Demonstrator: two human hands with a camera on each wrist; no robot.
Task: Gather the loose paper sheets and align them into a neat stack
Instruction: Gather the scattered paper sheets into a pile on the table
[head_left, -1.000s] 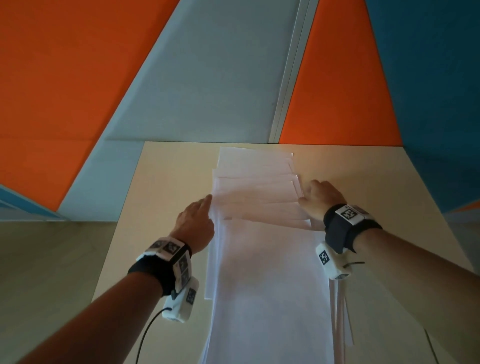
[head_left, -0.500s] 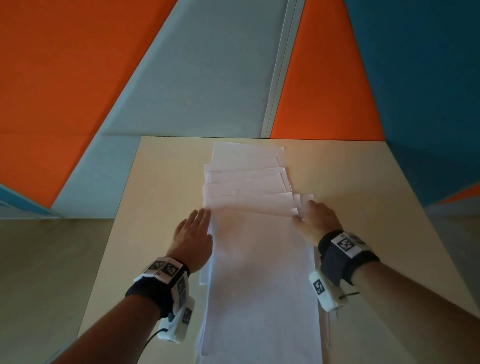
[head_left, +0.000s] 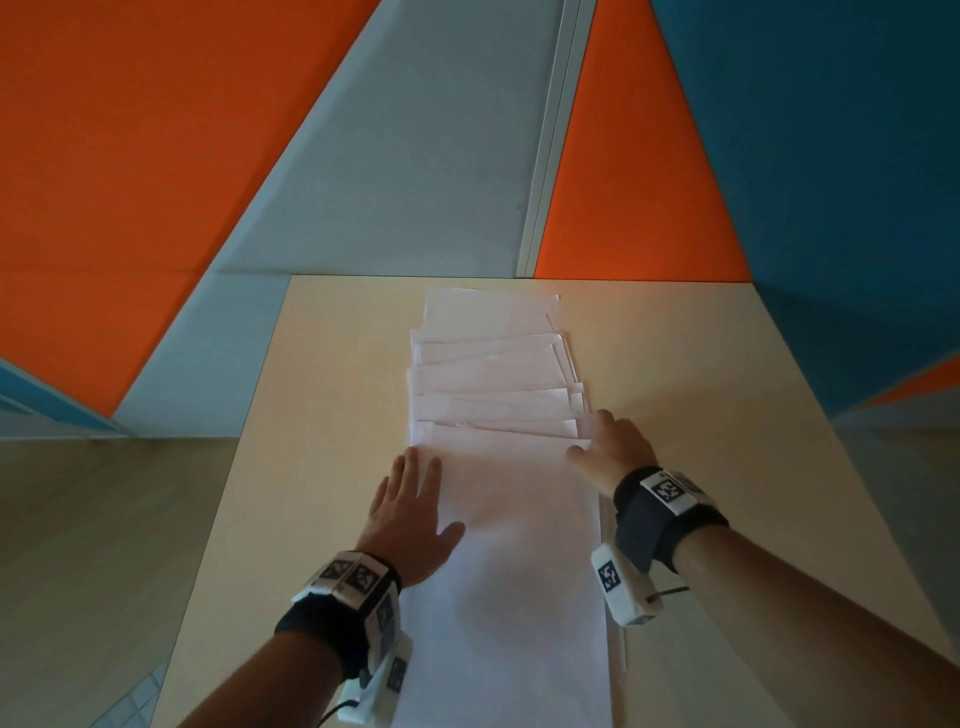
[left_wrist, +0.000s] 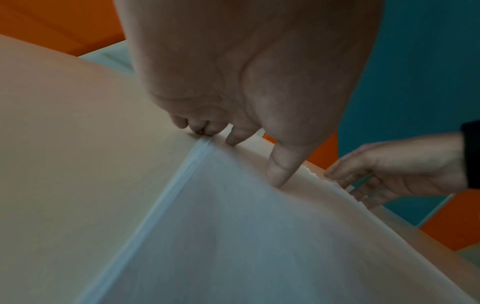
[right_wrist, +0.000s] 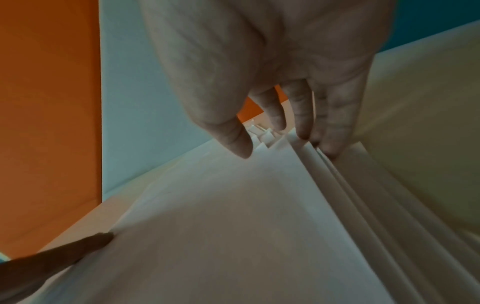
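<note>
White sheets (head_left: 498, 519) lie in a long overlapping run down the middle of the beige worktop (head_left: 701, 374), fanned unevenly at the far end near the wall (head_left: 395, 171) of orange, grey and blue panels. The left hand (head_left: 410, 514) lies flat on the run's left edge, fingers straight and together, thumb spread onto the top sheet; its grip is released, grasping nothing. The right hand (head_left: 613, 457) sits at the right edge, where the fanned sheets begin. In the right wrist view its fingers (right_wrist: 335, 123) reach down against the staggered sheet edges, the thumb over the top sheet; its grip is likewise released, merely touching the paper.
</note>
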